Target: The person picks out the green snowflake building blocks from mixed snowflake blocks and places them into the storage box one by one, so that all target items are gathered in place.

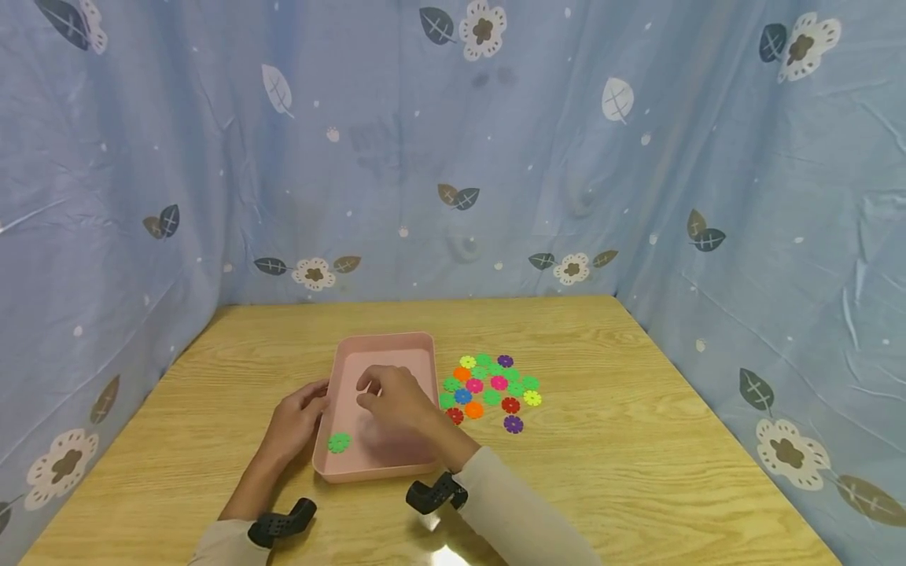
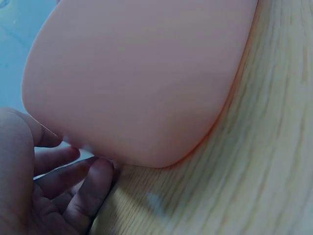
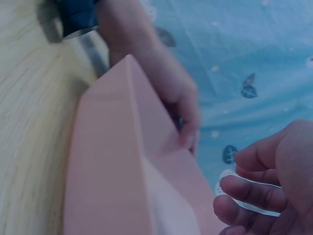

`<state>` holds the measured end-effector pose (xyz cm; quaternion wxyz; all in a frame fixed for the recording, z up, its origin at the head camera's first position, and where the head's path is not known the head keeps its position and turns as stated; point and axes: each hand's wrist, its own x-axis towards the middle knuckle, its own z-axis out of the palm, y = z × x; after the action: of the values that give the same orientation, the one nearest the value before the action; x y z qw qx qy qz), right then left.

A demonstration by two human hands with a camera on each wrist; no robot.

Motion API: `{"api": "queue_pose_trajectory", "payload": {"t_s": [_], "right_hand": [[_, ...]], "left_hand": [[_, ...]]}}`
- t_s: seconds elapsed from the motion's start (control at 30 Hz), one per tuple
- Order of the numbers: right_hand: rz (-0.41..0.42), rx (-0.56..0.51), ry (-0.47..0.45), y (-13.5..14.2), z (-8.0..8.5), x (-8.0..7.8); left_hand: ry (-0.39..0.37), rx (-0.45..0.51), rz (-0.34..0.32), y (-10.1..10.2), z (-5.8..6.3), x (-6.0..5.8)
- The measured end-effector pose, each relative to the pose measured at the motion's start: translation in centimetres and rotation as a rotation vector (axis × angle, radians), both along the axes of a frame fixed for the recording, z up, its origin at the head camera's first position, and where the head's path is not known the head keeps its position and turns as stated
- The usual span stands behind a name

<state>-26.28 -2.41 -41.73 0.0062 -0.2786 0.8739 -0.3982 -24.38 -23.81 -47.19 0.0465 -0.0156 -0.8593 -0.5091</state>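
A shallow pink plastic tray [image 1: 385, 343] lies on the wooden table. My left hand [image 1: 296, 417] grips its left wall, the thumb at the rim and the fingers along the outside. In the left wrist view those fingers [image 2: 95, 183] meet the tray's wall near a corner. Over the tray's middle hovers my right hand [image 1: 392, 399], its fingers loosely bent. The right wrist view shows these fingers [image 3: 254, 191] apart, with nothing between them. One green notched disc [image 1: 339, 442] sits inside the tray at the near left corner.
To the tray's right, several notched plastic discs [image 1: 491, 397] in green, red, orange, pink, yellow, blue and purple lie spread flat on the table [image 1: 602, 472]. A blue patterned curtain [image 1: 396, 157] surrounds the table at the back and sides.
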Motion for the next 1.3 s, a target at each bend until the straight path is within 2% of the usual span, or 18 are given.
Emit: {"api": "queue_pose_trajectory", "payload": {"t_s": [0.27,0.4,0.7,1.0,1.3], "right_hand": [[-0.042,-0.131,0.056,1.4,1.2,0.2],[-0.055,-0.148,0.09,1.9,1.2,0.1],[-0.076,-0.2,0.07,3.6,0.9,-0.1],[-0.131,-0.218,0.073,6.1,0.9,-1.6],[-0.159,-0.227,0.022,8.9,0.3,-3.3]], "left_hand": [[0.005,0.011,-0.016,-0.2,0.0,0.0],[0.011,0.009,-0.016,-0.2,0.0,0.0],[0.024,-0.015,-0.028,-0.2,-0.1,0.0],[0.024,-0.009,-0.028,-0.2,0.0,0.3],[0.026,0.012,-0.022,-0.2,0.0,0.3]]}}
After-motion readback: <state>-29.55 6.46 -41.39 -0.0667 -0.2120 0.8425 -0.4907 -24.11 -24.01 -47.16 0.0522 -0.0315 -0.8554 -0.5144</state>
